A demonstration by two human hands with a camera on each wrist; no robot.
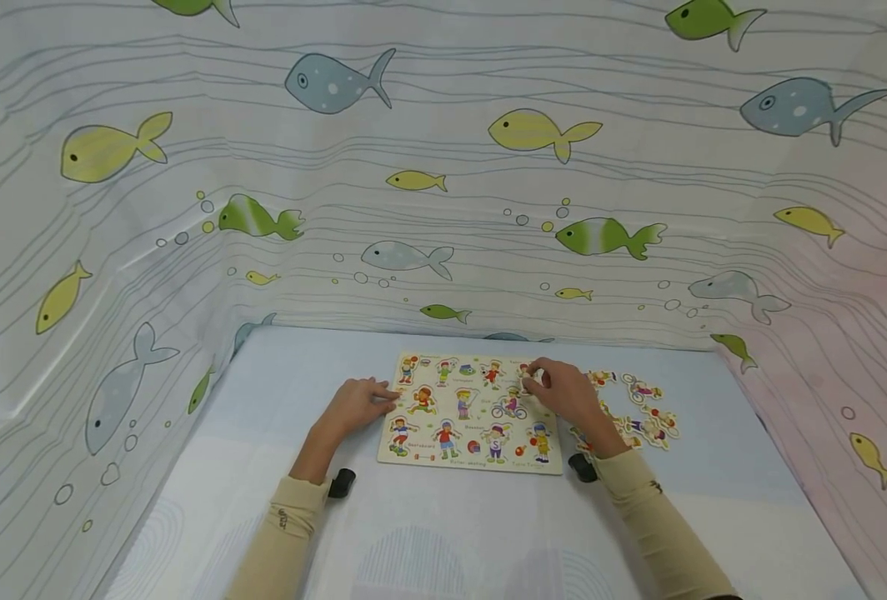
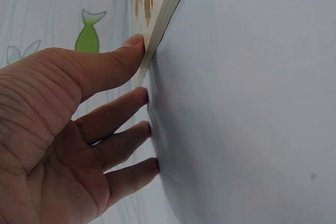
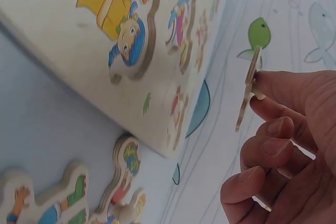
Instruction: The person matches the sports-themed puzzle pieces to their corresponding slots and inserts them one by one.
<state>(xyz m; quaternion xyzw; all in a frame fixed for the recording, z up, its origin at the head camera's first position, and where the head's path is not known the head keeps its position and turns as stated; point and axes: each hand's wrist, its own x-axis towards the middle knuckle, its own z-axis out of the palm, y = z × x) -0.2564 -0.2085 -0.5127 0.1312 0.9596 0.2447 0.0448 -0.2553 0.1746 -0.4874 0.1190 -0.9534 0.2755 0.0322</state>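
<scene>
A wooden picture puzzle board with sports figures and printed words lies on the table. My left hand is at its left edge; in the left wrist view the thumb touches the board's side while the straight fingers reach down to the tabletop. Over the board's upper right part, my right hand pinches a thin wooden puzzle piece between thumb and index finger. That piece appears edge-on in the right wrist view, raised off the board, its picture hidden. Its other fingers are curled.
Several loose puzzle pieces lie right of the board, some beside my right forearm; one piece shows a small wooden knob. Fish-patterned sheeting rises behind the table and along both sides.
</scene>
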